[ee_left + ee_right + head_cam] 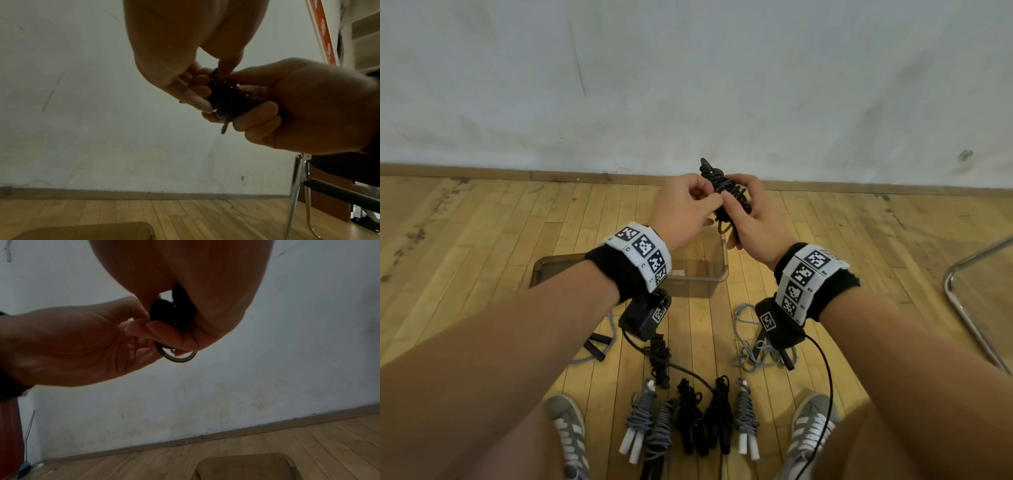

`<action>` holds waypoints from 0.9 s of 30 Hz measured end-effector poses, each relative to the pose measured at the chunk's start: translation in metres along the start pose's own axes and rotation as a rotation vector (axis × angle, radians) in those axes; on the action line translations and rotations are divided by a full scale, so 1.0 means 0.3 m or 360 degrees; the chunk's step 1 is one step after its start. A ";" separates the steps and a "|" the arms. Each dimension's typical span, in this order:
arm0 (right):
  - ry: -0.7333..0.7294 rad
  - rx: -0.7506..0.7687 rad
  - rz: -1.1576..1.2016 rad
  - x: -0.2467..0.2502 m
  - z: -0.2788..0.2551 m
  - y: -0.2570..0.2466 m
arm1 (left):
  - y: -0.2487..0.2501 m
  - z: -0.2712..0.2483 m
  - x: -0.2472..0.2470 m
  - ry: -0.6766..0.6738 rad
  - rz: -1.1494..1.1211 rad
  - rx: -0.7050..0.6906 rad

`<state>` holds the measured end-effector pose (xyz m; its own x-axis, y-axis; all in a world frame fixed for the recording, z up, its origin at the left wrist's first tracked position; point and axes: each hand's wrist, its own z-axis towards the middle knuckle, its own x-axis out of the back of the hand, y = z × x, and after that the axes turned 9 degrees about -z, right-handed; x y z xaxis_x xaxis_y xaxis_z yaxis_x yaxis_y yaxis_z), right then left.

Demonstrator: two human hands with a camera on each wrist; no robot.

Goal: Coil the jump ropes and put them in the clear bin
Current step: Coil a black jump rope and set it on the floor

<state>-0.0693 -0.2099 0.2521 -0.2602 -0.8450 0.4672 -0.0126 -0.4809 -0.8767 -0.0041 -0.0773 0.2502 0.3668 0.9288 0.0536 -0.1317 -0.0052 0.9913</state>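
Black rope (727, 195), coiled into a tight bundle, was held in the air above the bin (717, 263), between both hands.

Right hand (751, 214): fingers and thumb curled round the bundle, gripping it from the right side, handle ends poking up past the fingers. In the left wrist view the same hand (304, 105) was wrapped round the dark coils (226, 97), with one loop end hanging below.

Left hand (685, 209): fingers bent, fingertips pinching a strand at the left side of the bundle. In the right wrist view this hand (82, 344) pinched the cord where a loop (176, 356) curved out beneath the fingers.

Bin: clear, brownish-tinted, standing on the wood floor (482, 222) directly under the hands; its contents could not be made out.

Floor nearer the person: a loose grey rope (756, 342) to the right and another loose rope with black handles (599, 342) to the left. Closer still, a row of coiled bundles, namely grey with white handles (642, 414), a second grey (662, 428), two black (688, 411) (719, 411), and another grey with white handles (746, 418), plus one black bundle (659, 359) just beyond the row.

Grey shoes (568, 435) stood at either side of the row. A metal chair frame (969, 308) stood at far right. A white wall (688, 85) rose beyond the floor.
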 end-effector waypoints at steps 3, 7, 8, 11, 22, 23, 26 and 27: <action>0.0010 -0.0057 0.0047 0.012 0.007 0.006 | -0.002 0.004 0.014 -0.0032 0.0041 -0.0113; -0.0013 -0.0149 0.0115 0.016 0.004 0.013 | 0.004 0.012 0.035 -0.0162 0.0042 -0.0078; -0.0026 -0.0171 0.0150 0.014 0.005 0.014 | 0.007 0.011 0.039 -0.0179 0.0048 -0.0068; -0.0075 -0.0200 0.0181 0.015 0.008 0.009 | 0.020 0.013 0.046 -0.0198 0.0056 -0.0062; -0.0170 -0.0132 0.0164 0.005 -0.016 -0.005 | 0.022 0.023 0.067 -0.0163 0.0299 -0.0129; -0.0177 -0.0121 0.0144 0.006 -0.019 -0.005 | 0.024 0.025 0.071 -0.0191 0.0336 -0.0132; -0.0200 -0.0127 0.0121 0.003 -0.025 -0.010 | 0.034 0.022 0.073 -0.0230 0.0491 -0.0157; -0.0204 -0.0149 0.0126 -0.001 -0.027 -0.014 | 0.035 0.019 0.071 -0.0224 0.0534 -0.0178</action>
<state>-0.0771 -0.2058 0.2548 -0.1389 -0.9051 0.4019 -0.0887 -0.3928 -0.9153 0.0077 -0.0596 0.2626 0.4082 0.8221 0.3969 -0.3629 -0.2528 0.8969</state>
